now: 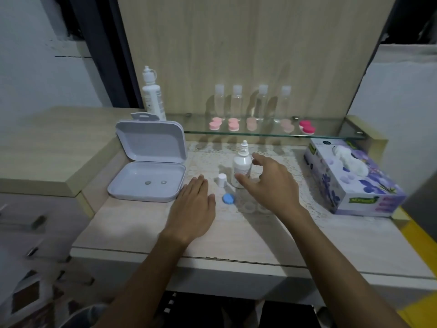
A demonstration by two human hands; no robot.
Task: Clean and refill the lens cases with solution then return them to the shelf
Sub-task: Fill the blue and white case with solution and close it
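- The left hand (192, 207) lies flat on the worktop (132, 223), fingers straight and together, holding nothing; it sits between the open white box (147, 162) and a blue cap (228, 199).
- The right hand (269, 183) hovers around the small solution bottle (241, 166), fingers spread wide and curved on either side of it (whether they touch the bottle cannot be told).
- The bottle stands upright with its nozzle bare; its white cap (222, 179) stands just beside it to the left.
- A clear lens case (254, 207) lies on the lace mat (208, 159), partly under the right wrist, with the blue cap just to its left.
- The glass shelf (331, 134) behind carries five pink lens cases (233, 124) along its front edge, four clear bottles (237, 100) behind them and a large solution bottle (152, 95) at its left end.
- A tissue box (354, 183) closes off the right side; bare worktop runs from the hands to the near edge.
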